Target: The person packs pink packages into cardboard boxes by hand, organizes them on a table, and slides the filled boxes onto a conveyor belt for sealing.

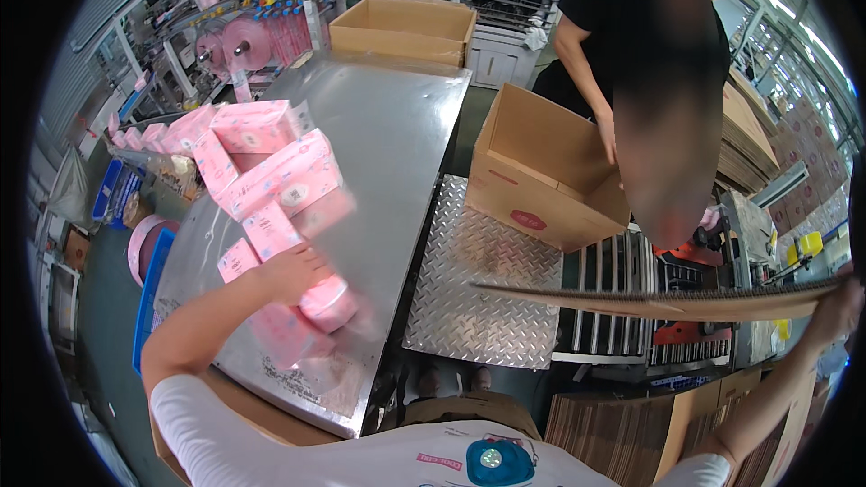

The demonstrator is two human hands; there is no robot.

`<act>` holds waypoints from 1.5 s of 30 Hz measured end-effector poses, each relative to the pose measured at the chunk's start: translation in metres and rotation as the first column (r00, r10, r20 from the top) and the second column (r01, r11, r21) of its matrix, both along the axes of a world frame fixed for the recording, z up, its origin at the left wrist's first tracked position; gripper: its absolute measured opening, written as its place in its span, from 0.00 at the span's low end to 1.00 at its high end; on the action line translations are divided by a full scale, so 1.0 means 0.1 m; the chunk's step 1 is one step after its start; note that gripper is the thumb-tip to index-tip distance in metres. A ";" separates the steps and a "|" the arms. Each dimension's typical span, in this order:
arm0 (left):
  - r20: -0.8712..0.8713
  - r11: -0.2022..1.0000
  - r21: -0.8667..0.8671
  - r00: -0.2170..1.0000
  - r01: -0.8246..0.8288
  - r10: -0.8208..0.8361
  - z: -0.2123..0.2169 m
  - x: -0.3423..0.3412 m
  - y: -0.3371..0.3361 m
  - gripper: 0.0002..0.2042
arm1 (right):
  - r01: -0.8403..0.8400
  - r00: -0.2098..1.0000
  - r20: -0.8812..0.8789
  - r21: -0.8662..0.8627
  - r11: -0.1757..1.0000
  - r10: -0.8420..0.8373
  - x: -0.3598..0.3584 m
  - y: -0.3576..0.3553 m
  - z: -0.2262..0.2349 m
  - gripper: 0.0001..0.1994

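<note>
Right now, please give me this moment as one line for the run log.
left hand: touching pink pack over metal table | right hand: holding flat cardboard by one end | co-worker's hand: at open carton

This is a factory packing area: a machine [287, 22] carrying pink film rolls [253, 39] stands beyond a metal table [388, 144], where pink packs [284, 173] lie bunched together. Around it are a roller conveyor [622, 261], a tread plate [469, 329], open boxes [514, 189] and dense stacks of flat cartons [613, 433]. At the far right the fisheye view bends and dims, but the brown pile [798, 158] there is probably made up of more boxes.
</note>
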State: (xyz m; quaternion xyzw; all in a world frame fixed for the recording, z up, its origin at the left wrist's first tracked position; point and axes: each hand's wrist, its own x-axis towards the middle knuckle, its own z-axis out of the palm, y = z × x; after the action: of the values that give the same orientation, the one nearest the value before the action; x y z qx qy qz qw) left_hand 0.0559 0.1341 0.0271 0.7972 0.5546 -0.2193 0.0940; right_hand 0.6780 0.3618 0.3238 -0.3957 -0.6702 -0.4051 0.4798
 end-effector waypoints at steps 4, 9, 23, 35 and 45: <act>-0.057 0.990 -0.070 0.991 -0.125 0.121 0.13 0.06 -0.45 0.38 | -0.080 0.927 -0.369 -0.032 0.996 0.062 0.94 0.83 -0.65 0.19; 0.459 0.918 0.215 0.864 -0.335 0.208 0.81 1.30 0.36 0.41 | -0.301 0.581 -0.809 -0.108 0.948 0.093 0.60 0.92 -1.41 0.23; 0.473 0.969 0.078 0.864 -0.234 0.170 0.36 2.98 1.62 0.28 | -0.722 0.164 -0.881 -0.414 0.555 -0.444 0.63 0.23 -3.58 0.49; 0.684 0.496 -0.485 0.040 -0.720 0.728 0.29 2.29 2.22 0.19 | -0.551 0.820 -0.567 -0.819 -0.160 0.079 1.28 0.08 -2.40 0.32; 0.429 0.842 0.312 0.856 -0.440 0.288 -1.43 3.50 1.63 0.31 | 0.443 0.651 -0.231 -0.659 -0.608 0.723 0.42 0.11 -3.08 0.52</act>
State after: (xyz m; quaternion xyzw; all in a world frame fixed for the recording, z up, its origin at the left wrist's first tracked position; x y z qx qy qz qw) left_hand 0.4061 0.2971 -0.1160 0.7034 0.7034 0.0731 0.0715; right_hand 0.7198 0.3731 0.0158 -0.2254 -0.8002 0.4464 -0.3311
